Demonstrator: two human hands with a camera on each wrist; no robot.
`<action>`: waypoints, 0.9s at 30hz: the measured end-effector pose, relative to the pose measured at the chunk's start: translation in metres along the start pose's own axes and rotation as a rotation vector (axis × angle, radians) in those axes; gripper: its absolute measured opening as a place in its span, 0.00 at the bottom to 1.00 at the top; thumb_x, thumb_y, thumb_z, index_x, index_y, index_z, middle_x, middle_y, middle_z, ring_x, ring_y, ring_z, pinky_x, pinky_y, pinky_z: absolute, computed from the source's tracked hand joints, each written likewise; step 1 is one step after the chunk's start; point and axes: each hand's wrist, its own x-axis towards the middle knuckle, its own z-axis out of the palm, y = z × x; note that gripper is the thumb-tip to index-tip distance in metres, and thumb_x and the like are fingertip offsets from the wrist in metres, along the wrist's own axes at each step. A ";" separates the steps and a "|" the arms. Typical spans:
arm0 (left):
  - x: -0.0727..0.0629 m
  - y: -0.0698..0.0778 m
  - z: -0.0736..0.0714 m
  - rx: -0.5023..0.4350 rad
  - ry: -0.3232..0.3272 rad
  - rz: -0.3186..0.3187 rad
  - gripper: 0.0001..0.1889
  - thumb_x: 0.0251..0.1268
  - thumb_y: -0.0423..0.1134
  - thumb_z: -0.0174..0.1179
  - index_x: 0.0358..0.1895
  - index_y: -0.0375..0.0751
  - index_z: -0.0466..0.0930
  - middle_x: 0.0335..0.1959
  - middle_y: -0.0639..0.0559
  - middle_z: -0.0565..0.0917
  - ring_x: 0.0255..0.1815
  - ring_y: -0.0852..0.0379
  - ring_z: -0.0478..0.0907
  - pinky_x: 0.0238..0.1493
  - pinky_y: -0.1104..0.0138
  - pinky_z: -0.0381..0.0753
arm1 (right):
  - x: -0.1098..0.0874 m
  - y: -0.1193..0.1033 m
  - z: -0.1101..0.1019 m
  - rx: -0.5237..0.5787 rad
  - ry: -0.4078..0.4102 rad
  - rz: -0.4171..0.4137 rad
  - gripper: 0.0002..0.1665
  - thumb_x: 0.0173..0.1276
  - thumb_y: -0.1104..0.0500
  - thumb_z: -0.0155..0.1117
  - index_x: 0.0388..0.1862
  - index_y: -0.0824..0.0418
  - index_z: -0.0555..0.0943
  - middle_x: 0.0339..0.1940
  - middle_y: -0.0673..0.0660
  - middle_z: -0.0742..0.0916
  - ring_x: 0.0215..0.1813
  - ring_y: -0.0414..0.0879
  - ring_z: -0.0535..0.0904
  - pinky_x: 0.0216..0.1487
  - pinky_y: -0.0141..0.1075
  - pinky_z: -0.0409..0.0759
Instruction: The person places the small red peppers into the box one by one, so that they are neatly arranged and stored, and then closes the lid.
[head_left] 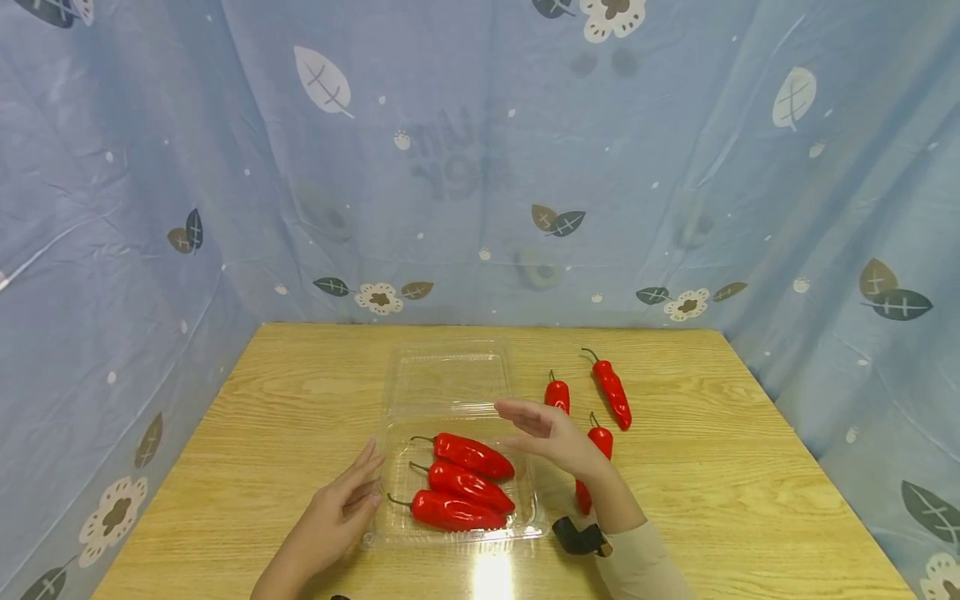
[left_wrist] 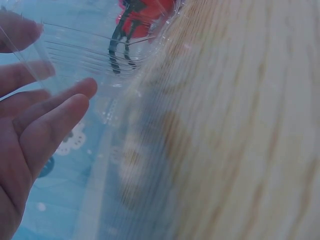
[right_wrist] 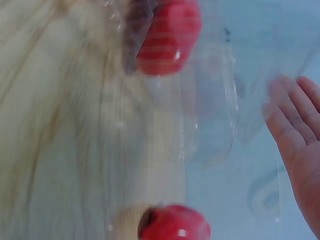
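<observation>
A clear plastic clamshell box (head_left: 531,500) stands with its lid (head_left: 450,371) folded back on the far side. Three red peppers lie side by side in it, the nearest pepper (head_left: 459,512) with its green stem to the left. My left hand (head_left: 330,517) is at the box's left wall, fingers fairly straight; in the left wrist view the fingers (left_wrist: 75,95) are at the clear plastic. Over the box's right side hovers my right hand (head_left: 558,446), fingers extended and holding nothing. The right wrist view, blurred, shows that palm (right_wrist: 305,160) apart from the peppers.
Right of the box, three more red peppers lie on the wooden table (head_left: 300,400): one pepper (head_left: 612,396) far right, another pepper (head_left: 557,392) and a third pepper (head_left: 600,440) partly behind my right hand and forearm. A blue patterned curtain (head_left: 450,233) surrounds the table.
</observation>
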 end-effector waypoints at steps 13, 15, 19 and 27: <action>0.000 -0.001 0.000 -0.007 -0.005 0.002 0.26 0.71 0.35 0.52 0.69 0.31 0.61 0.74 0.34 0.52 0.56 0.37 0.76 0.50 0.64 0.84 | -0.032 0.003 -0.038 -0.024 0.190 0.028 0.30 0.67 0.63 0.61 0.67 0.67 0.68 0.67 0.68 0.72 0.68 0.64 0.66 0.62 0.31 0.75; 0.000 -0.001 0.000 -0.011 -0.007 -0.001 0.26 0.71 0.35 0.52 0.69 0.31 0.61 0.75 0.35 0.52 0.56 0.38 0.76 0.50 0.64 0.83 | -0.036 0.004 -0.046 -0.011 0.230 0.031 0.30 0.67 0.64 0.60 0.67 0.68 0.67 0.68 0.71 0.70 0.69 0.64 0.65 0.61 0.26 0.75; 0.000 -0.001 0.000 -0.009 -0.002 0.000 0.26 0.71 0.35 0.53 0.69 0.32 0.61 0.75 0.35 0.52 0.57 0.38 0.76 0.50 0.65 0.83 | -0.043 0.009 -0.059 -0.018 0.304 0.046 0.31 0.68 0.64 0.59 0.68 0.69 0.65 0.68 0.70 0.69 0.70 0.63 0.64 0.59 0.23 0.74; 0.000 -0.003 0.001 -0.010 -0.003 0.009 0.26 0.71 0.36 0.52 0.69 0.31 0.61 0.74 0.34 0.52 0.57 0.37 0.76 0.50 0.64 0.83 | -0.049 0.021 -0.079 -0.066 0.398 0.083 0.31 0.69 0.64 0.58 0.69 0.70 0.63 0.69 0.64 0.71 0.71 0.63 0.61 0.60 0.20 0.72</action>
